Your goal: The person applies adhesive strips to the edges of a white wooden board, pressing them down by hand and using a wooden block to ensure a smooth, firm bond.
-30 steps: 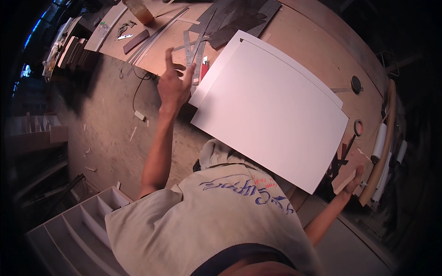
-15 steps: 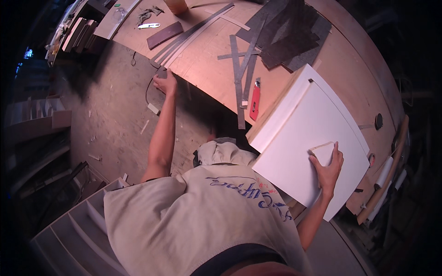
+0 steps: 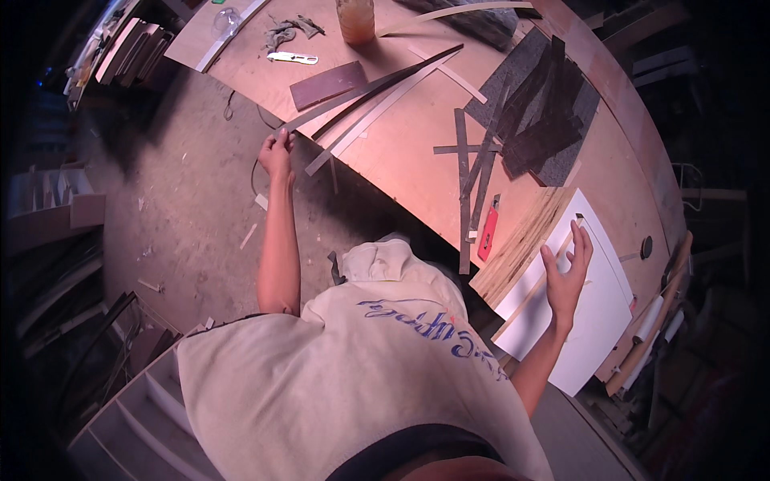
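Note:
My left hand [image 3: 277, 154] pinches the near end of a long thin dark strip [image 3: 353, 96], which slants over the table's left edge. Beside that strip lie another dark strip and a pale strip [image 3: 361, 130]. My right hand [image 3: 568, 276] is over a white panel [image 3: 581, 337], thumb and fingers apart, beside the panel's upper edge. A faint pale-edged shape shows by its wrist side, too unclear to name. Left of the panel, a red utility knife [image 3: 488, 231] lies near crossed dark strips [image 3: 463, 176].
A reddish-brown block [image 3: 327, 85], a white-handled cutter [image 3: 293, 58], a crumpled cloth [image 3: 293, 32] and a jar of amber liquid [image 3: 355, 20] sit on the wooden table [image 3: 401, 172]. Dark sheets [image 3: 545, 120] are piled farther right. A compartmented wooden frame [image 3: 152, 409] stands at lower left.
The view has shifted. My left hand now pinches a dark strip, which has swung away from the others. My right hand has left the small wood-edged piece and moved toward the panel's upper edge.

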### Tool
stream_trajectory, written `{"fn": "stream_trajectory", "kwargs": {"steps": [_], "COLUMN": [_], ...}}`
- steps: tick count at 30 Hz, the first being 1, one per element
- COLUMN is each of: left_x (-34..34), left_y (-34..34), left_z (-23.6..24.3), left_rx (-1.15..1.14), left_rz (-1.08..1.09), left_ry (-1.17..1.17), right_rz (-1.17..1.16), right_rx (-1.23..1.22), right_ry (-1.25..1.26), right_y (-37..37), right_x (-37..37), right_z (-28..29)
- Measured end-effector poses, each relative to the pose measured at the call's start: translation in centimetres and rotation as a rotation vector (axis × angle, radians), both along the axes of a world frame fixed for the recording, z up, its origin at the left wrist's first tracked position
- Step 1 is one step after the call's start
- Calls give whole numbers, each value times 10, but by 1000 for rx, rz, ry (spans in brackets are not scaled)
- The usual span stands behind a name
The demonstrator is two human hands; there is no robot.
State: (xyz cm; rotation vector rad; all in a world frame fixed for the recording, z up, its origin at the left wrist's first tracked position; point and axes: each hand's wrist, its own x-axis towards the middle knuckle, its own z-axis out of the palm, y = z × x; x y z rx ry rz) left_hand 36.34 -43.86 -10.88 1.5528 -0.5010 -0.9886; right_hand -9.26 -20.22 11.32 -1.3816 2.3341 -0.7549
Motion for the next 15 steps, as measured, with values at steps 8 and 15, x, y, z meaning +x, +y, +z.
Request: {"fn": "stream_trajectory", "kwargs": {"steps": [8,15], "left_x": [-32,-54], "left_y": [30,63], "left_z": [75,100], "left_rx": [-286,-428], "left_rz": [-159,-150], "left_ry": [319,593], "right_rz": [339,324], "right_rx": [-115,108], "right_ry": [-373,-1076], "right_y": [-121,-241], "right_x": [81,156], "right_z": [-36,-102]}}
